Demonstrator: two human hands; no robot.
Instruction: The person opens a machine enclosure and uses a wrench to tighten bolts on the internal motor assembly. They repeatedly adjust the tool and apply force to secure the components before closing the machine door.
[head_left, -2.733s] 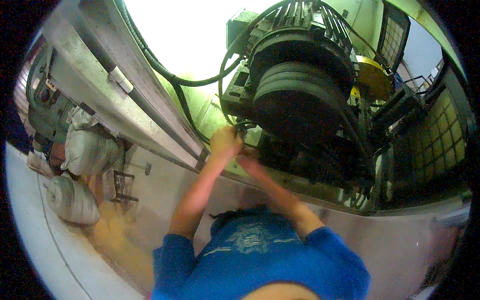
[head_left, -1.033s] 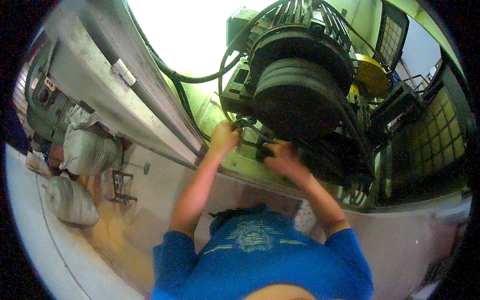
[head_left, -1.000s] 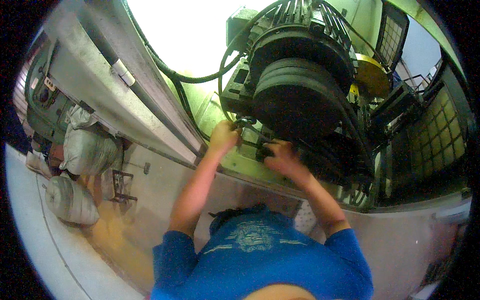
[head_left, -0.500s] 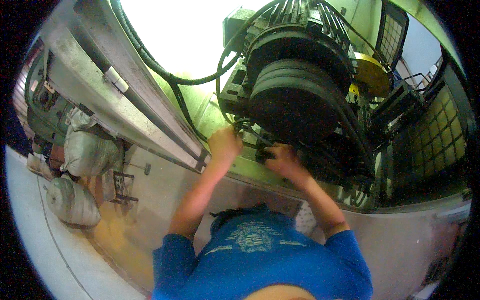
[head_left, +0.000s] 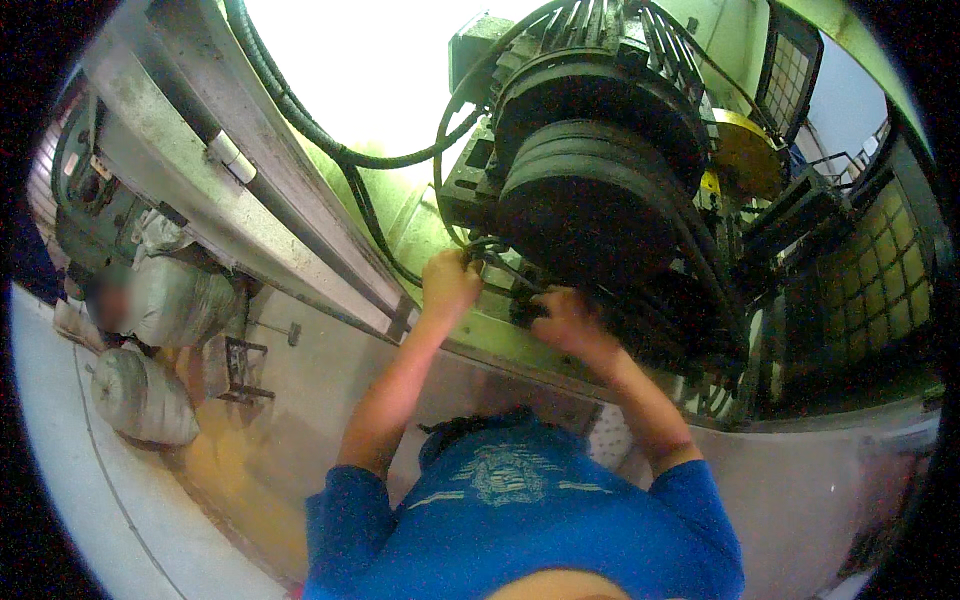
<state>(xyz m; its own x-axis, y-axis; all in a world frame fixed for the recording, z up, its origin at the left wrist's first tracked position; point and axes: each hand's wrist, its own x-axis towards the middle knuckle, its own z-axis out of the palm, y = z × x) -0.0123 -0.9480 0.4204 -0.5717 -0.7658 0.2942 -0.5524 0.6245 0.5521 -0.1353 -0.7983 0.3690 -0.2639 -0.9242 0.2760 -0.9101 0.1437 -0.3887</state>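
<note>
My left hand point(head_left: 451, 286) is closed at the lower left of a large dark grooved pulley point(head_left: 590, 205). Just beyond its fingers sits a dark, looped bundle point(head_left: 486, 246), and a thin grey bar point(head_left: 520, 276) slants from there toward my right hand. What the left fingers hold is too small and dark to name. My right hand point(head_left: 574, 324), under the pulley, has its fingers curled by a small black part point(head_left: 526, 308); their grip is lost in shadow. Dark belts point(head_left: 700, 265) run down from the pulley's right side.
A finned motor point(head_left: 610, 60) stands behind the pulley, with black cables point(head_left: 390, 160) at its left. A yellow wheel point(head_left: 745, 150) and a mesh guard point(head_left: 875, 270) are on the right. Stuffed sacks point(head_left: 145, 395) and a small metal frame point(head_left: 237, 368) lie left, near a blurred person point(head_left: 108, 300).
My left hand has shifted very slightly, and the right stays about where it was. A blurred person has come into view by the sacks on the left.
</note>
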